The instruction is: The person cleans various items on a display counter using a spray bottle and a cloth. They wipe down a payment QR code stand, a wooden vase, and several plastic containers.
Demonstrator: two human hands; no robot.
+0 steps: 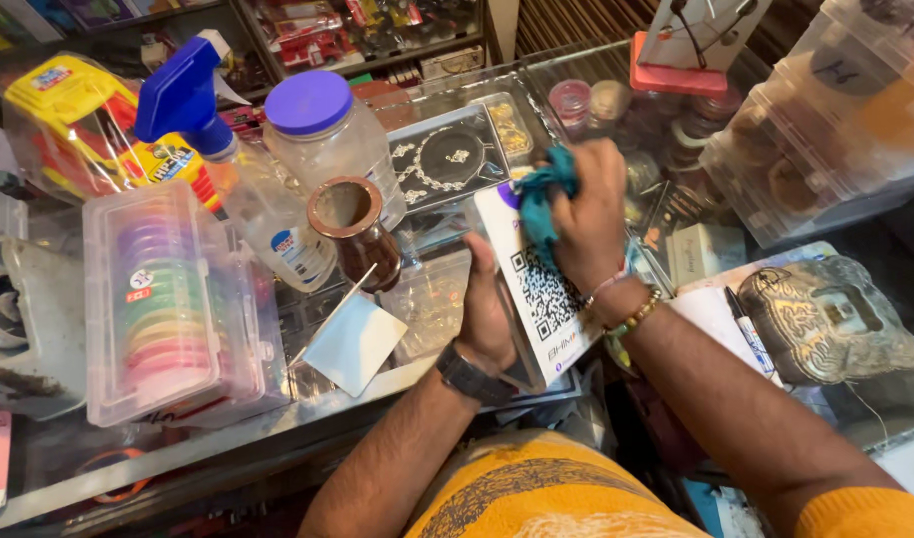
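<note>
White rectangular card with square black code pattern [538, 289] was held upright above glass counter [228, 438], gripped at left edge by left hand [489, 314]. Crumpled teal cloth [544, 194] was clenched in right hand [591, 214], pressed against card's top. Brown cylindrical cup [355, 229] was seen nearby.

a white rectangular placard with a black square code and purple top corner [538, 284] stands tilted at centre, gripped by the left hand [489, 314] while the right hand [588, 214] presses a teal cloth [542, 194] on it. left of it, the clear spray bottle's white-and-blue label [299, 254] faces us, and a yellow-topped clear plastic package [63, 120] sits far left.
</note>
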